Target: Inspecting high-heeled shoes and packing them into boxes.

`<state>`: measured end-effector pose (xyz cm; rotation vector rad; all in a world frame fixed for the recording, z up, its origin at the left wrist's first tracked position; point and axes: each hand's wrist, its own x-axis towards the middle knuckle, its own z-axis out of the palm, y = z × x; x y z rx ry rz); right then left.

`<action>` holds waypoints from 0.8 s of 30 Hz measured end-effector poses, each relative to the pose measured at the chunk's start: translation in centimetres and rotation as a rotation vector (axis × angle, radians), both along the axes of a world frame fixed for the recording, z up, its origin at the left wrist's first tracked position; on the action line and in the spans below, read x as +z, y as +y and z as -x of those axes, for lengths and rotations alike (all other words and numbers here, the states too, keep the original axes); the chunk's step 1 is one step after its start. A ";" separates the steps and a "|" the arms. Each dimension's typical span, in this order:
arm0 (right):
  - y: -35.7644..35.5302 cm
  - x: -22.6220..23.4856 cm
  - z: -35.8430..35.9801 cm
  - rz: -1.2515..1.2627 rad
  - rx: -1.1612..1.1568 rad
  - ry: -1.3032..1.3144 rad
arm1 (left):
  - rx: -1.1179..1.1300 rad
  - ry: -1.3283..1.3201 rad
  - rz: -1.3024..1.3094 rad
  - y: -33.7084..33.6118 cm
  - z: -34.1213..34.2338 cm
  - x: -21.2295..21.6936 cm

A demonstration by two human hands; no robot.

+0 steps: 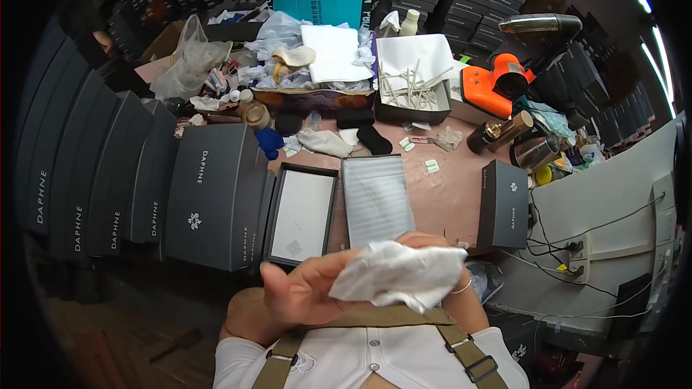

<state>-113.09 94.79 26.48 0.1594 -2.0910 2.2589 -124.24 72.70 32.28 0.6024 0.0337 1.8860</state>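
Note:
A crumpled white cloth or tissue [400, 274] is held up in front of my body. My left hand [306, 292] has its thumb sticking out to the side, while its fingers run behind the cloth's left edge. Most of my right hand [422, 239] is hidden behind the same cloth; a few bent fingers show above it, and a thin bracelet is on the wrist. Just beyond my hands lies a box filled with a striped white foam sheet [378, 198]. Left of it is a shallow dark box [303, 209] with a white inside.
Dark grey shoe boxes [209, 194] stand along the left, and another shoe box [502, 205] at the right. Farther back are a box of white sticks [414, 94], an orange heat blower [494, 83], a metal jug [537, 151] and dark cloth pieces [373, 140]. Cables hang at the right.

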 end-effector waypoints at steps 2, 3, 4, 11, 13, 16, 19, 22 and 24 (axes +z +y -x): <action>-1.0 1.0 0.3 0.174 0.078 -0.078 | -0.020 0.304 -0.122 -0.7 -0.6 1.9; -1.1 1.0 0.4 0.125 0.083 -0.045 | -0.023 0.393 -0.208 -0.2 -0.7 3.0; -1.4 1.2 0.4 0.110 0.090 -0.025 | -0.003 0.454 -0.287 0.0 -0.9 3.7; -3.1 0.2 0.6 0.080 0.156 -0.029 | 0.247 0.479 -0.547 -0.3 -1.8 5.3; -2.9 0.1 0.8 0.027 0.180 -0.019 | 0.285 0.490 -0.583 0.0 -1.7 5.5; -3.2 0.1 1.1 0.002 0.178 0.013 | 0.299 0.518 -0.637 0.1 -1.7 5.7; -3.6 0.3 1.3 0.001 0.190 0.045 | 0.297 0.542 -0.685 0.0 -1.2 6.3; -3.6 0.7 1.3 0.005 0.217 0.037 | 0.325 0.534 -0.761 0.3 -0.9 6.0; -3.7 0.7 1.8 -0.017 0.247 0.032 | 0.452 0.440 -0.866 0.6 -1.1 5.7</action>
